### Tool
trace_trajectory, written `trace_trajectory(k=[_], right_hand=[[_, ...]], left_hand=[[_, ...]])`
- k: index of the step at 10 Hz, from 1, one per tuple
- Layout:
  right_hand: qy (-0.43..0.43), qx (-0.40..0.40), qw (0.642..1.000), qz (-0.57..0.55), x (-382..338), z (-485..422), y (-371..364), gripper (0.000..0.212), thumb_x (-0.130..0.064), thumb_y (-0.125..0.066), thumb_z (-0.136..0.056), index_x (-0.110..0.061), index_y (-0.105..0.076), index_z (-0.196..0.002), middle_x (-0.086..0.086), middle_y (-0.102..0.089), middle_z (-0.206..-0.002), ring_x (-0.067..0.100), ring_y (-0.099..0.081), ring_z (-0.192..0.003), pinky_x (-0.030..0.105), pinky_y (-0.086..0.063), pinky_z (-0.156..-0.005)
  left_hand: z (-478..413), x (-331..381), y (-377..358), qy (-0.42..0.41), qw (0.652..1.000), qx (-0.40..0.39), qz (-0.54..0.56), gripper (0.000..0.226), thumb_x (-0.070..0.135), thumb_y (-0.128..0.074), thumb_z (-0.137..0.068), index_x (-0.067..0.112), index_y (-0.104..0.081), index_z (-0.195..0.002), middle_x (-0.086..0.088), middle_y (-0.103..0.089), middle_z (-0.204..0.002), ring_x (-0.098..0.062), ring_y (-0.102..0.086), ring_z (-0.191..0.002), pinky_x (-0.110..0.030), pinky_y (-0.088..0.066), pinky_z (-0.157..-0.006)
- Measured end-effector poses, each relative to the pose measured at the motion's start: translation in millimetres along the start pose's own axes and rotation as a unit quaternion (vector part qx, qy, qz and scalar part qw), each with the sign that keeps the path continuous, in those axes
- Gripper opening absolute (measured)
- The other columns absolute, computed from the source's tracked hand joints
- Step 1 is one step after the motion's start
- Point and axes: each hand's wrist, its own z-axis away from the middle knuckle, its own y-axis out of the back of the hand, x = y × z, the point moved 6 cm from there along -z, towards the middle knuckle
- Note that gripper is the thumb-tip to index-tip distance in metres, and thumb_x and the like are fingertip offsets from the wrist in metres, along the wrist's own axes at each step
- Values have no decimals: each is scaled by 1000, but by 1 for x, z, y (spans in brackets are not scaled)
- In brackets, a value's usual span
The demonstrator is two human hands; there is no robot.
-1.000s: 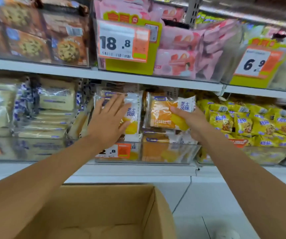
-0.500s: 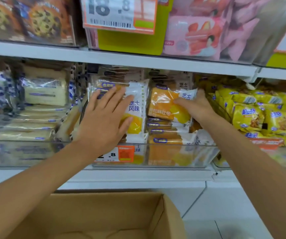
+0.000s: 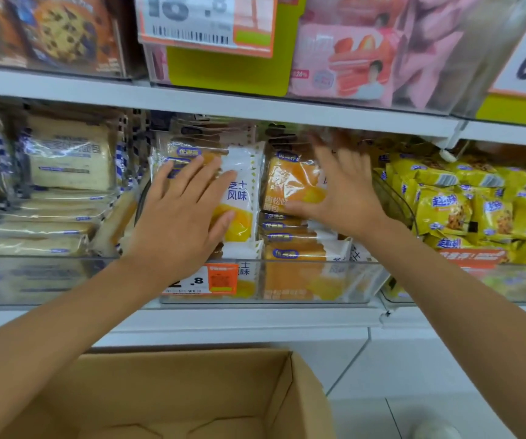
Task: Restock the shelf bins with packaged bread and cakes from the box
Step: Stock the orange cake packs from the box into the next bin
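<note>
Palms flat, fingers spread: my left hand on a glossy white-yellow packet, my right hand on the crinkly orange packet beside it.

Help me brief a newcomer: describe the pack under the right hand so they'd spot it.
Find the clear bin with the orange price tag on the lower shelf. The pack stands atop its right stack, under the right hand. It is orange-fronted; the pack beside it is white.

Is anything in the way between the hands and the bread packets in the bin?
No, nothing visible. The left hand lies flat on the white-and-yellow packet, and the right hand touches the orange packet. Both packets are in the clear bin.
</note>
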Motion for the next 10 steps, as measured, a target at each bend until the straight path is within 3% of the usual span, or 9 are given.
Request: trace_trajectory(k=[1, 3, 5, 6, 7, 8, 9, 10], right_hand=[[86, -76, 990, 86, -6, -14, -20, 108, -80, -55, -70, -38, -1, -154, 7, -11, -161, 26, -6, -149, 53, -1, -118], [125, -44, 976, 172, -1, -32, -29, 107, -82, -50, -69, -35, -5, -155, 12, -17, -159, 33, -11, -148, 52, 2, -120], [107, -55, 987, 103, 1, -26, -22, 91, -87, -17, -77, -40, -7, -154, 8, -14, -162, 27, -3, -150, 48, 7, -120], [92, 18, 992, 79, -16, -11, -1, 76, -70, -32, -88, -29, -26, -152, 14, -36, -150, 32, -26, -143, 52, -10, -119], [92, 51, 994, -20, -54, 12, 16, 66, -56, -43, -90, -18, -45, -144, 12, -53, -131, 32, -45, -124, 45, -29, -108], [127, 56, 990, 9, -94, 36, 12, 47, -39, -57, -89, -16, -60, -130, 11, -59, -122, 33, -53, -117, 46, -36, -100], [62, 27, 998, 4, -120, 57, 14, 39, -27, -65, -89, -16, -63, -126, 12, -58, -121, 34, -51, -117, 46, -35, -99], [40, 35, 998, -25, -150, 92, 16, 26, -21, -64, -89, -11, -67, -112, 11, -60, -108, 32, -56, -103, 44, -42, -88]], left_hand=[[1, -1, 0, 0, 1000, 7, 6, 58, 48, -25, -102, 19, -36, -151, -5, -34, -158, -24, -25, -148, -52, -15, -120], [1, -1, -2, -6, 1000, 11, 8, 57, 48, -26, -102, 19, -37, -150, -4, -34, -158, -23, -25, -148, -53, -16, -120], [1, -2, 0, -8, 1000, 11, 14, 58, 49, -25, -101, 20, -34, -151, -5, -32, -159, -23, -24, -149, -52, -13, -120], [-1, -2, 3, -1, 999, 16, 39, 60, 51, -29, -100, 20, -33, -151, -7, -26, -161, -23, -21, -149, -49, -11, -122], [3, -7, 14, 26, 996, 53, 63, 59, 49, -52, -94, 17, -43, -143, -9, -36, -154, -27, -31, -143, -45, -18, -120], [23, -17, 27, 80, 994, 61, 31, 52, 50, -62, -89, 20, -55, -130, -5, -51, -136, -28, -44, -128, -43, -29, -107], [55, -28, 35, 135, 987, 31, 85, 44, 44, -66, -88, 19, -59, -123, -5, -55, -128, -30, -47, -121, -44, -36, -101], [98, -31, 39, 162, 975, -5, 152, 34, 38, -68, -88, 19, -62, -115, -3, -60, -114, -27, -54, -110, -40, -42, -92]])
